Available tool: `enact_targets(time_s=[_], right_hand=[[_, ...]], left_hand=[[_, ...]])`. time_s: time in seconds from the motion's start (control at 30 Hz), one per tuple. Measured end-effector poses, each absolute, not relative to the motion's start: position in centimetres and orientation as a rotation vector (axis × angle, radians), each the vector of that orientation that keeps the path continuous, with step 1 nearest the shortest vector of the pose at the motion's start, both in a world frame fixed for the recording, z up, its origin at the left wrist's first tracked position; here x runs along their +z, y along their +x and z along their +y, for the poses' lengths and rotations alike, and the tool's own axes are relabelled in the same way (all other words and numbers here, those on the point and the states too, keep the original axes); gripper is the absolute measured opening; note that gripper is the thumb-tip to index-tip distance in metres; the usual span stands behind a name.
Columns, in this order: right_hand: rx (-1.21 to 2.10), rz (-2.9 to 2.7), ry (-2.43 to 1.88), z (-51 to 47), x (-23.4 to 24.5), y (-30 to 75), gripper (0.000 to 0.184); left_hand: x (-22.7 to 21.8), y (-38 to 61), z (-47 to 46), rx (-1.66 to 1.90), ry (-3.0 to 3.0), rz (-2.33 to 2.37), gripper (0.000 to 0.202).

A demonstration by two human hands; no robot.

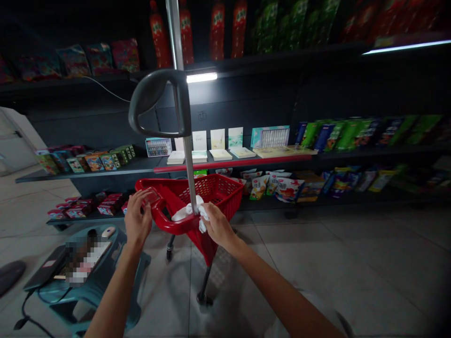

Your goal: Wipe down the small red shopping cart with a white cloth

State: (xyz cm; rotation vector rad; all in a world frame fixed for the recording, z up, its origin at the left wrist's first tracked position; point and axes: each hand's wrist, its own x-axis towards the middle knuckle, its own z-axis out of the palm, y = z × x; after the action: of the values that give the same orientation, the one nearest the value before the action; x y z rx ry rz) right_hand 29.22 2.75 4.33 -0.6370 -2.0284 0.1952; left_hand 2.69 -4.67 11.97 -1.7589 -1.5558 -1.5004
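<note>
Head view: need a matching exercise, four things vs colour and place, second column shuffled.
Things:
1. basket
2. cloth
3. loop handle
4. stool

Descriptions:
A. teal, on the floor at lower left
B. white, held by the right hand at the foot of the pole
C. red, rim gripped by the left hand
D. grey, high on the pole

Pairs: 1-C, 2-B, 3-D, 4-A
</note>
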Motion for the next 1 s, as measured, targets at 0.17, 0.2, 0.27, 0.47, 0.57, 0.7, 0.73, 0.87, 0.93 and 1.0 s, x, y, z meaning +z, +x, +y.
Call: enact_targets(time_s=[0.17,0.2,0.27,0.47,0.57,0.7,0.73,0.87,0.93,1.0], right_hand=[[0.215,-2.063,-0.65,2.8,4.1,28.8,0.035],[0.214,-2.077,-0.669,2.9,4.0,28.7,0.034],[0.181,-2.126,-0.728,3.2,3.7,28.6,0.031],[0.174,-2.155,-0.918,5.3,1.5,31.1,0.041],[0.153,-2.138,-0.995,6.3,0.6,33.4,0.044],[0.119,-2.138,-1.076,7.6,-0.2,36.1,0.039],[0.109,-2.124,-1.11,7.9,-0.4,36.7,0.039],[-0.004,-2.077,-1.21,8.8,-0.6,38.9,0.042],[-0.05,-2.067,-1.24,9.2,-0.6,40.0,0.042],[-0.06,-2.023,-1.295,9.6,-0.6,41.1,0.041]], left_hand=[[13.1,10.9,-8.9,-1.436,-1.784,-1.123,0.021],[13.3,12.5,-9.1,-1.398,-1.885,-1.032,0.021],[13.3,15.2,-8.7,-1.268,-2.128,-0.955,0.021],[11.9,18.3,-4.0,-0.529,-2.219,-1.6,0.029],[11.3,17.7,-2.2,-0.104,-2.148,-1.876,0.032],[11.5,16.4,-0.9,0.191,-2.207,-1.91,0.042],[11.6,16.2,-0.7,0.206,-2.213,-1.886,0.043],[12.2,15.3,0.2,0.229,-2.236,-1.83,0.051],[12.4,15.0,0.6,0.245,-2.258,-1.841,0.061],[12.4,14.8,1.1,0.247,-2.279,-1.866,0.071]])
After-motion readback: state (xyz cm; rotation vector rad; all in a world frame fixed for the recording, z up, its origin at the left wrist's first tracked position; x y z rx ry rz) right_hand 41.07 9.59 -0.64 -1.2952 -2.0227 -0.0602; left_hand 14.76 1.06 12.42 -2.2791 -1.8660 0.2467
